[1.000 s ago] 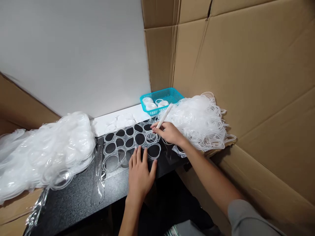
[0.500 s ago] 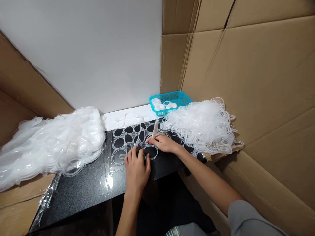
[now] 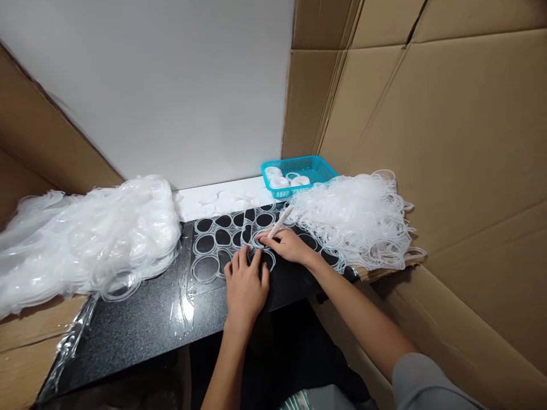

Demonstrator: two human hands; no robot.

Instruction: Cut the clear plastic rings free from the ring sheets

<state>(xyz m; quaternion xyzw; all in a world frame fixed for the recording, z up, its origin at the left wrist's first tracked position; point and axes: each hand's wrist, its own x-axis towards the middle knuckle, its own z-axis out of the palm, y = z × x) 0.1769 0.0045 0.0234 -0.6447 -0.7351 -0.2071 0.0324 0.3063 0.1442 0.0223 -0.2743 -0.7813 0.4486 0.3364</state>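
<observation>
Clear sheet (image 3: 222,236) of punched rings lies flat on the black bench (image 3: 141,324). Left hand (image 3: 245,285) presses it, fingers spread. Right hand (image 3: 287,245) fingers pinch a white stick (image 3: 281,221). Teal basket (image 3: 318,167) contains white rings.

A white wall (image 3: 162,85) is standing at twelve o'clock, brown cardboard panels (image 3: 427,131) are leaning at three and nine, and a dark speckled countertop (image 3: 141,324) is gleaming at six.
</observation>
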